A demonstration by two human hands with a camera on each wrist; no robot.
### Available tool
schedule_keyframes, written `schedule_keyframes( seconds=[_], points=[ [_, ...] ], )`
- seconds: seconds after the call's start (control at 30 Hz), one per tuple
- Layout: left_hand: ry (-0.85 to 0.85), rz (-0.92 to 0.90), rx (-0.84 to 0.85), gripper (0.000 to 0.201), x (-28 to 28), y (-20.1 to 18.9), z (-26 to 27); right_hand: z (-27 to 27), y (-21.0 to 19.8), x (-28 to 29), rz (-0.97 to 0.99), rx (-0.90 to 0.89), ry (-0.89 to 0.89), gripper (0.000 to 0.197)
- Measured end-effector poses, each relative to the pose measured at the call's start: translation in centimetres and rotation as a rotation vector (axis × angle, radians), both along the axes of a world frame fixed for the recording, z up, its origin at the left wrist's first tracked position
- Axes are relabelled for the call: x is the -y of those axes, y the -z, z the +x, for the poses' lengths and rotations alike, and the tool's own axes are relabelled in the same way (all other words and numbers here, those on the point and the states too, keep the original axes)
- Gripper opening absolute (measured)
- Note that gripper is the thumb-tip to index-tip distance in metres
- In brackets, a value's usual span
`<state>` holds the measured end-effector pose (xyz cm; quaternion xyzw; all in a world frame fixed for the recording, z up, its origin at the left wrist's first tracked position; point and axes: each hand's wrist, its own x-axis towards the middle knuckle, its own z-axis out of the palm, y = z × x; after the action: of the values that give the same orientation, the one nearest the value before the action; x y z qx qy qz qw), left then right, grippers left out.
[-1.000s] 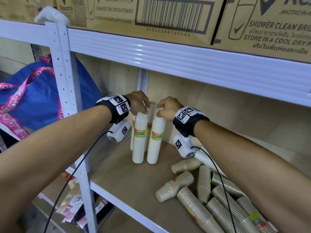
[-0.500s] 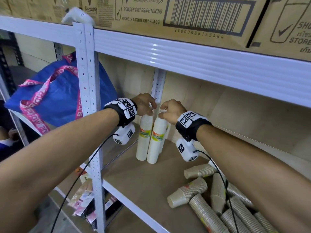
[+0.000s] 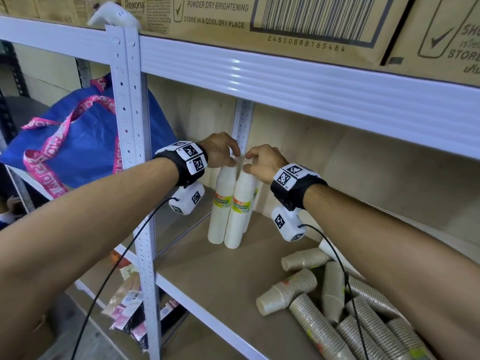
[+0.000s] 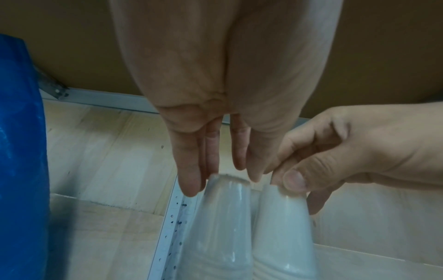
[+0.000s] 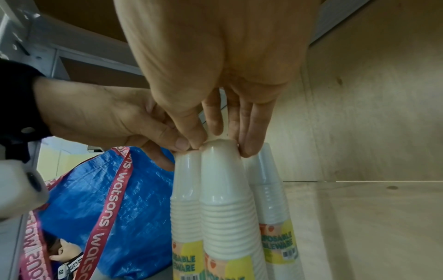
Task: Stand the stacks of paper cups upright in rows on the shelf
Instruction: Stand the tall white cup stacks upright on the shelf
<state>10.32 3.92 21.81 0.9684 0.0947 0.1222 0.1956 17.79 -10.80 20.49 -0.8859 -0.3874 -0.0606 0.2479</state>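
While fingertips of the left hand (image 3: 220, 152) and right hand (image 3: 263, 163) are pinched on the tall white wrapped cup stacks (image 3: 235, 209) beside the white perforated shelf post (image 3: 242, 126), toppling is risked if one is nudged at release.

White cup stacks (image 3: 228, 203) with yellow-green labels, orange at the label tops. Kraft-brown ribbed cup stacks (image 3: 335, 305) lying at right. Blue woven bag (image 3: 85, 141) with pink straps lettered white. White shelf frame (image 3: 298, 84), pale wood boards. Brown cartons (image 3: 259, 19) printed black. Black wristbands (image 3: 187, 165) with black-and-white square markers.
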Motion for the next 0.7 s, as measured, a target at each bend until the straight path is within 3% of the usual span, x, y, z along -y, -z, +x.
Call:
schedule_keyframes(
  seconds=[0.13, 0.4, 0.7],
  points=[
    [0.006, -0.016, 0.051, 0.029, 1.0, -1.9, -0.1, 0.4, -1.3, 1.3, 0.015, 0.002, 0.018, 0.043],
    [0.113, 0.011, 0.126, 0.030, 5.7, -4.8, 1.8, 2.3, -4.0, 8.2, -0.016, 0.035, 0.134, 0.036],
    [0.307, -0.019, 0.066, 0.027, 13.9, -2.4, 6.2, 5.2, -2.3, 20.0, -0.072, -0.031, 0.351, 0.037]
  ],
)
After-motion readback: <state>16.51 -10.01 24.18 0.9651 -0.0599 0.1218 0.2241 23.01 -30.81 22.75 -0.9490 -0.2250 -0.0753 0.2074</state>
